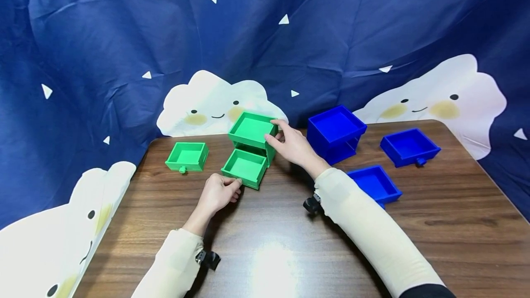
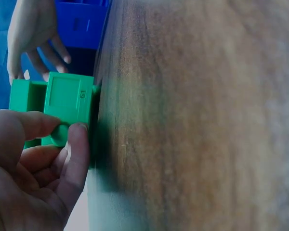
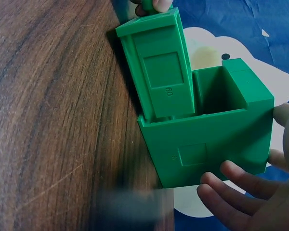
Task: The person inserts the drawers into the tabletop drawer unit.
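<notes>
My left hand (image 1: 218, 192) pinches the round knob (image 2: 60, 135) of a green drawer (image 1: 245, 167) between thumb and fingers. That drawer sticks partway out of the lower opening of a green cabinet (image 3: 202, 149); an open gap shows above it. At the cabinet's upper right, my right hand (image 1: 293, 145) holds the shell, thumb at the front corner and index finger farther back. The other right fingers (image 3: 245, 180) lie spread along the side wall, and I cannot tell how firmly they touch. A second green drawer (image 1: 187, 155) sits on the table to the left.
A blue cabinet (image 1: 336, 130) stands right of the green one. Two blue drawers lie near it: one (image 1: 410, 146) at the far right, another (image 1: 374, 184) partly behind my right forearm. The wooden table (image 1: 298, 243) ends against a blue cloth backdrop (image 1: 248, 36) with cloud faces.
</notes>
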The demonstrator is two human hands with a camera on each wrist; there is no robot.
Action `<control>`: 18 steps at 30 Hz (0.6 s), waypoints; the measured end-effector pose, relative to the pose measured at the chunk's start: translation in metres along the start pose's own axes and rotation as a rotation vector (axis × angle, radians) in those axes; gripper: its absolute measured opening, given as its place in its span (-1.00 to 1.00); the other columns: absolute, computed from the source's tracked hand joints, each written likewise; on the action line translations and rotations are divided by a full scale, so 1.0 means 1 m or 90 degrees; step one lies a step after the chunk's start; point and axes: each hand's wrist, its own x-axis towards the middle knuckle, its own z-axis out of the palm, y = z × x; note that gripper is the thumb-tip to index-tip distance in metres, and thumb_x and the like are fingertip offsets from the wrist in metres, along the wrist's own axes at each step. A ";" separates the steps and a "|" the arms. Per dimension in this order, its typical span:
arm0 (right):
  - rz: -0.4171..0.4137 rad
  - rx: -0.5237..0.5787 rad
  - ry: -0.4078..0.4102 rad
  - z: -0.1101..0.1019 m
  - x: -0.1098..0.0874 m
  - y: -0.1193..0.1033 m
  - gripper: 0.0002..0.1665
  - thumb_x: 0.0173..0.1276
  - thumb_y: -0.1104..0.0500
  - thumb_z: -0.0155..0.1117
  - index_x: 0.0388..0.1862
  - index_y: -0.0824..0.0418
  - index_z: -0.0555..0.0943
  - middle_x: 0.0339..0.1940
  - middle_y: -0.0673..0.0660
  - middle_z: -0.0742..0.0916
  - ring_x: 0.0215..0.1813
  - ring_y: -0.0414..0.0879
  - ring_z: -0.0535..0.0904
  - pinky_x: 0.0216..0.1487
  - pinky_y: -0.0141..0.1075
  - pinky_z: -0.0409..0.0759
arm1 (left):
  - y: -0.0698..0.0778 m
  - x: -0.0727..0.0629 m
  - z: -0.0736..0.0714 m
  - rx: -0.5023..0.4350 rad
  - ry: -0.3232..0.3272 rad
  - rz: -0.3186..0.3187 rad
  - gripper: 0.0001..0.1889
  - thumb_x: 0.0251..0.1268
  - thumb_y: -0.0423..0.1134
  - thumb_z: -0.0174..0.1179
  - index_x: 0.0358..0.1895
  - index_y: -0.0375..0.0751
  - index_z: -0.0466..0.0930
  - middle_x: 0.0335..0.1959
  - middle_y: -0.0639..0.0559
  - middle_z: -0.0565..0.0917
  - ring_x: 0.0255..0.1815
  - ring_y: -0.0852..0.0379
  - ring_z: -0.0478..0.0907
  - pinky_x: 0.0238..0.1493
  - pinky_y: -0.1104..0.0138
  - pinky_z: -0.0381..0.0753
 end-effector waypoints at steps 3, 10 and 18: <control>0.000 -0.003 -0.001 0.001 0.000 0.000 -0.23 0.62 -0.22 0.21 0.66 0.04 0.36 0.02 0.21 0.78 0.07 0.11 0.72 0.16 0.07 0.63 | 0.000 0.001 0.001 0.003 -0.001 -0.002 -0.74 0.48 -0.27 0.29 -0.21 -0.43 0.87 -0.54 -0.12 0.79 -0.57 0.15 0.73 -0.39 0.24 0.80; 0.006 0.003 -0.006 0.000 -0.001 -0.003 -0.24 0.63 -0.20 0.22 0.67 0.03 0.35 0.03 0.22 0.78 0.07 0.11 0.72 0.17 0.07 0.64 | 0.000 0.005 0.002 0.001 -0.008 -0.003 -0.74 0.50 -0.28 0.28 -0.16 -0.46 0.86 -0.49 -0.17 0.81 -0.56 0.14 0.74 -0.40 0.22 0.81; 0.011 0.006 -0.006 -0.001 -0.001 -0.003 -0.24 0.63 -0.20 0.22 0.67 0.02 0.35 0.05 0.23 0.77 0.09 0.12 0.71 0.19 0.08 0.62 | 0.003 0.008 0.004 0.012 -0.012 -0.001 -0.73 0.51 -0.26 0.28 -0.11 -0.45 0.85 -0.47 -0.17 0.81 -0.54 0.13 0.76 -0.38 0.23 0.81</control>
